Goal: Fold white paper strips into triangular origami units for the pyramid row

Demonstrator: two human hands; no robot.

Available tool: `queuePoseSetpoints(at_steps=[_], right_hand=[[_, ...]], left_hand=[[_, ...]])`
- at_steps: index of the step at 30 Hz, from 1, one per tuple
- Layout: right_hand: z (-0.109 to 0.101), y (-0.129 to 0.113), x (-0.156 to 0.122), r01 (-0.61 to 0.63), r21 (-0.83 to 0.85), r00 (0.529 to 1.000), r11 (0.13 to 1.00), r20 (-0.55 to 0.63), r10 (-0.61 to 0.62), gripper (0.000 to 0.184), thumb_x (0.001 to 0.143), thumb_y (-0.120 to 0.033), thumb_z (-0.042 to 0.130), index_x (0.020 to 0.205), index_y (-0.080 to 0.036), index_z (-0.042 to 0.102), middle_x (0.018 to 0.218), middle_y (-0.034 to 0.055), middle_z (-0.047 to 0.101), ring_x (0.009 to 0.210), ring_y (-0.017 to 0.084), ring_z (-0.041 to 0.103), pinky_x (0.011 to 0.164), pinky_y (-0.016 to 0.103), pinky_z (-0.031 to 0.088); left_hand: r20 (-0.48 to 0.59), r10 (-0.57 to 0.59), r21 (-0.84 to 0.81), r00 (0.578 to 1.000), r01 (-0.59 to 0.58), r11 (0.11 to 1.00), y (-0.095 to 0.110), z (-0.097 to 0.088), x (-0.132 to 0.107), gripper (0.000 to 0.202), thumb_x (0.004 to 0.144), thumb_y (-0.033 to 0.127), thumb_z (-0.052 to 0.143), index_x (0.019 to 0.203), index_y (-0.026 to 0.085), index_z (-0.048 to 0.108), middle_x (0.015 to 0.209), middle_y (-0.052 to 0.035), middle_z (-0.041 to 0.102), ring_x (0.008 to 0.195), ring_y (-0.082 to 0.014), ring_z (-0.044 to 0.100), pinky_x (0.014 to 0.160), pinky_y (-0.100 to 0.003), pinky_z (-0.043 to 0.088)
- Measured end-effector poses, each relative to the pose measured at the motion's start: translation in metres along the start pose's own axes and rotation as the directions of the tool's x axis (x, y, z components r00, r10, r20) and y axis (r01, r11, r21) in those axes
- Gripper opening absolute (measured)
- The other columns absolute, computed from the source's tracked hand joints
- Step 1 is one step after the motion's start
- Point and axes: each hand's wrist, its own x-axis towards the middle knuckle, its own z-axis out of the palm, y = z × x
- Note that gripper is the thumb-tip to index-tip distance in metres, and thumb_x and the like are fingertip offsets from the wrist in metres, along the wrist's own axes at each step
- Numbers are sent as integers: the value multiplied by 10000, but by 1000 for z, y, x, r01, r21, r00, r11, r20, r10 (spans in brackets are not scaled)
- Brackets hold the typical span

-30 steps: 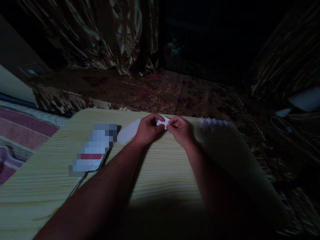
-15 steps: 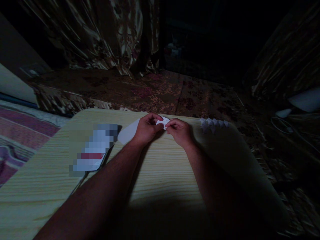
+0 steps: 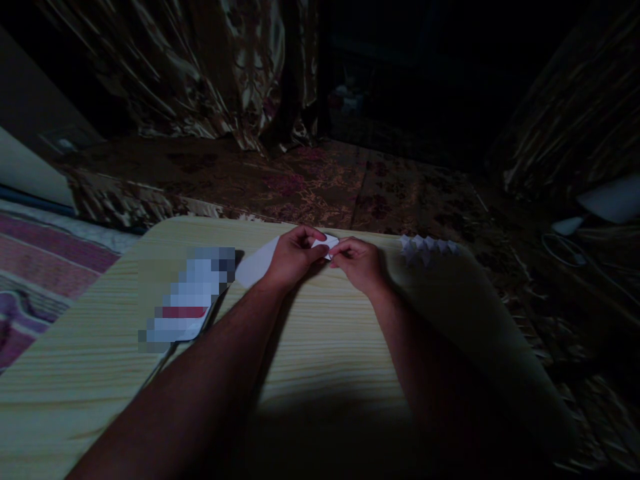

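A small folded piece of white paper (image 3: 329, 241) is held between my two hands near the far edge of the table. My left hand (image 3: 295, 257) pinches it from the left with thumb and fingers. My right hand (image 3: 359, 260) has its fingertips closed on the right side of the same paper. Beyond my left wrist lies a flat white sheet of paper (image 3: 256, 265), partly hidden by that hand. Several small folded white paper shapes with pointed ends (image 3: 425, 247) stand in rows to the right of my right hand.
A pixelated phone-like object (image 3: 187, 300) lies on the wooden table (image 3: 330, 333) at left, with a cable running from it. A patterned curtain (image 3: 240, 73) hangs behind. Pink striped bedding (image 3: 30, 247) is at left. A white lamp-like object (image 3: 610, 200) with a cord is at right.
My right fingertips have shifted very slightly left over the folded paper, covering a little more of it. Everything else looks the same.
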Motion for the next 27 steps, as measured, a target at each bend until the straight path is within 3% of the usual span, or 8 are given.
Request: queuePoseSetpoints(at_steps=[7, 12, 16, 23, 27], right_hand=[[-5, -9, 1, -136, 103, 990, 985, -12, 138, 164, 699, -259, 636, 829, -198, 557, 676, -23, 646, 609, 122, 632, 538, 236, 533], [-5, -8, 5, -228, 76, 974, 971, -3, 228, 214, 705, -320, 654, 831, -181, 551, 591, -24, 631, 495, 105, 596, 455, 201, 466], [-5, -11, 5, -242, -3, 969, 970, 45, 242, 178, 697, -318, 656, 692, -159, 577, 542, -11, 619, 452, 87, 559, 442, 192, 447], [-6, -9, 5, -263, 10, 963, 965, 65, 261, 163, 680, -301, 664, 662, -166, 575, 519, -11, 617, 457, 94, 564, 442, 191, 444], [-6, -7, 5, -234, 40, 972, 971, 5, 234, 175, 686, -303, 653, 645, -172, 545, 539, -12, 627, 454, 95, 570, 428, 189, 441]], left_hand=[[-4, 11, -6, 1000, -11, 1000, 1, 2, 1, 313, 608, 237, 757, 861, 170, 585, 650, 15, 624, 537, -113, 573, 518, -232, 453], [20, 38, -6, 999, -37, 999, 0, 2, 0, 313, 622, 230, 746, 881, 169, 581, 655, 16, 618, 550, -111, 572, 532, -233, 450], [18, 37, -4, 999, -37, 999, 0, 2, 0, 366, 626, 217, 740, 944, 172, 564, 695, 0, 645, 550, -109, 577, 529, -226, 447], [11, 12, -13, 1000, -12, 1000, 3, 2, -1, 527, 614, 212, 754, 1087, 184, 524, 706, 8, 655, 549, -113, 588, 528, -219, 440], [69, -5, -17, 998, 7, 1000, 2, 2, -1, 401, 640, 254, 752, 985, 165, 569, 686, -1, 641, 537, -107, 566, 514, -220, 419]])
